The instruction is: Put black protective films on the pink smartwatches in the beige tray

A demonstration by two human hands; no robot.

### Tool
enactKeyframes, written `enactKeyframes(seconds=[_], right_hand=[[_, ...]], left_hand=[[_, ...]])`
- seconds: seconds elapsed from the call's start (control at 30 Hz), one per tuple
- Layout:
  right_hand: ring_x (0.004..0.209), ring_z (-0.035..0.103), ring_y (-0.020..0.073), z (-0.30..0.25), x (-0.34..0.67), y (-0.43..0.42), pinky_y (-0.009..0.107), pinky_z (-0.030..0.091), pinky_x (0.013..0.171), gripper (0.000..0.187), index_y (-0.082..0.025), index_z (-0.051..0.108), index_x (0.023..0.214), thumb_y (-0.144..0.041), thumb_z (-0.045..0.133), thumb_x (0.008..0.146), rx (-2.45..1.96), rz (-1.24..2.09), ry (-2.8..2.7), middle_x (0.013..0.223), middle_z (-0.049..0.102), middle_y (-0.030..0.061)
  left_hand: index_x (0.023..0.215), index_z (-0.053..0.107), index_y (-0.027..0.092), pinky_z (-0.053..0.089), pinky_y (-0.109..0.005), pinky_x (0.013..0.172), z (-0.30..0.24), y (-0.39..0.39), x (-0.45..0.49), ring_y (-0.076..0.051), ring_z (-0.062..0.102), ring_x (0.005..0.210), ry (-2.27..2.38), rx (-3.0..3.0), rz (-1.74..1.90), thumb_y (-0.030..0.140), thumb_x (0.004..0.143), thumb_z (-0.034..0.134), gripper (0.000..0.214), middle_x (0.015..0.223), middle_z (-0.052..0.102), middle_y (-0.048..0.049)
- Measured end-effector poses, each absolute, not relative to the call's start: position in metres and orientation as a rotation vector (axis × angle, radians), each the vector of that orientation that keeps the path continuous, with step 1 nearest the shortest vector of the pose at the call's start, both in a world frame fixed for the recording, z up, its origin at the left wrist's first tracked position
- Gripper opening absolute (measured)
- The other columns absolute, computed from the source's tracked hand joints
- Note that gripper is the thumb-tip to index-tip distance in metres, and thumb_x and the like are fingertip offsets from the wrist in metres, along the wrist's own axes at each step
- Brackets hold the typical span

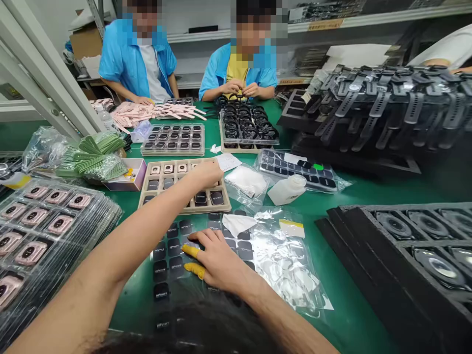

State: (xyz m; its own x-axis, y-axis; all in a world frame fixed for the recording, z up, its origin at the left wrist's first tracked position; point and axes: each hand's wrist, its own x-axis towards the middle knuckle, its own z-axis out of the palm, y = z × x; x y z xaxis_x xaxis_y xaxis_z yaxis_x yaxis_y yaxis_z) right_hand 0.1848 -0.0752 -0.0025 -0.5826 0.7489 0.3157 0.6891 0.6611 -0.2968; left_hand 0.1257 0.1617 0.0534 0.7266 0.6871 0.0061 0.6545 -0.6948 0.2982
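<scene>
On the green desk (136, 297), the left hand (208, 174) is curled over the far right part of a beige tray (212, 209) holding square watch parts. The right hand (224, 263), two fingers in yellow covers (194, 270), spreads over dark square labels (161, 270). A white bottle (287, 190) stands tilted beyond; stacked clear trays (101, 223) sit leftward. Two people in blue (114, 54) are across the desk.

Glossy plastic film (283, 265), matt beige tray (184, 211), smooth green tabletop (350, 319)
</scene>
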Motion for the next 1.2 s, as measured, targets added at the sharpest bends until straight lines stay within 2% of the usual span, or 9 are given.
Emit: enactKeyframes(seconds=[0.13,0.27,0.43,0.6,0.8,0.93,1.0,1.1,1.2], right_hand=[[0.097,0.064,0.0305,0.001,0.188,-0.073,0.048,0.055,0.079,0.027,-0.021,0.069,0.117,-0.037,0.064,0.096,-1.097,0.218,-2.336,0.114,0.07,0.0129],[0.095,0.065,0.0251,0.008,0.2,-0.07,0.041,0.058,0.08,0.034,-0.023,0.062,0.131,-0.021,0.059,0.097,-1.121,0.17,-1.789,0.108,0.066,0.0109],[0.101,0.066,0.024,0.011,0.214,-0.067,0.041,0.059,0.081,0.054,-0.028,0.059,0.138,-0.006,0.051,0.09,-0.938,0.195,-1.976,0.123,0.065,0.0114],[0.086,0.067,0.0225,0.014,0.204,-0.07,0.04,0.057,0.074,0.044,-0.037,0.068,0.123,-0.009,0.055,0.091,-0.889,0.345,-1.987,0.1,0.074,0.0025],[0.075,0.066,0.0217,0.032,0.205,-0.094,0.039,0.056,0.067,0.017,-0.031,0.069,0.088,-0.027,0.055,0.097,-1.063,0.616,-1.645,0.085,0.071,0.0045],[0.07,0.064,0.0214,0.02,0.265,-0.112,0.035,0.051,0.058,0.024,-0.028,0.066,0.104,-0.044,0.071,0.087,-1.5,0.554,-1.148,0.089,0.069,0.0055],[0.065,0.06,0.0222,0.008,0.294,-0.116,0.036,0.047,0.056,0.021,-0.026,0.07,0.096,-0.042,0.072,0.082,-1.914,0.383,-1.247,0.08,0.066,0.0067],[0.082,0.063,0.0298,-0.007,0.309,-0.107,0.041,0.047,0.063,0.025,-0.021,0.074,0.098,-0.039,0.062,0.085,-2.242,0.015,-1.415,0.101,0.064,0.0145],[0.098,0.061,0.0327,-0.014,0.296,-0.08,0.046,0.052,0.078,0.033,-0.019,0.072,0.113,-0.034,0.057,0.088,-2.116,-0.055,-1.626,0.109,0.061,0.0143]], left_hand=[[0.11,0.075,0.01,0.048,-0.041,0.102,0.058,0.138,0.098,-0.029,0.067,0.112,1.078,2.628,0.283,0.016,0.093,0.056,0.026,0.111,0.075,-0.0173],[0.125,0.066,0.018,0.05,-0.039,0.104,0.053,0.067,0.052,-0.024,0.066,0.116,1.026,2.027,0.833,0.029,0.1,0.053,0.03,0.124,0.07,-0.0111],[0.119,0.055,0.019,0.059,-0.032,0.071,0.036,-0.004,0.006,-0.016,0.07,0.074,0.772,1.273,0.499,0.045,0.085,0.078,0.049,0.101,0.071,-0.0059],[0.108,0.063,0.016,0.054,-0.026,0.065,0.028,-0.011,-0.01,-0.013,0.066,0.066,0.742,1.014,0.411,0.051,0.067,0.092,0.061,0.083,0.07,-0.0024],[0.101,0.072,0.016,0.05,-0.021,0.061,0.028,-0.016,-0.003,-0.009,0.061,0.061,0.778,0.854,0.416,0.047,0.068,0.092,0.05,0.079,0.069,-0.0012],[0.112,0.068,0.019,0.053,-0.024,0.059,0.025,-0.011,-0.003,-0.01,0.063,0.06,0.946,1.036,0.624,0.051,0.074,0.086,0.053,0.083,0.069,0.0004],[0.113,0.066,0.019,0.057,-0.027,0.063,0.021,-0.006,-0.005,-0.012,0.066,0.062,0.977,1.119,0.676,0.053,0.076,0.084,0.054,0.087,0.07,-0.0007],[0.118,0.064,0.018,0.059,-0.029,0.072,0.016,-0.003,-0.007,-0.013,0.069,0.068,0.942,1.146,0.675,0.05,0.076,0.085,0.057,0.088,0.071,-0.0021],[0.125,0.061,0.019,0.058,-0.03,0.074,0.016,-0.005,-0.006,-0.015,0.071,0.073,0.915,1.128,0.652,0.038,0.065,0.093,0.071,0.086,0.072,-0.0011]])
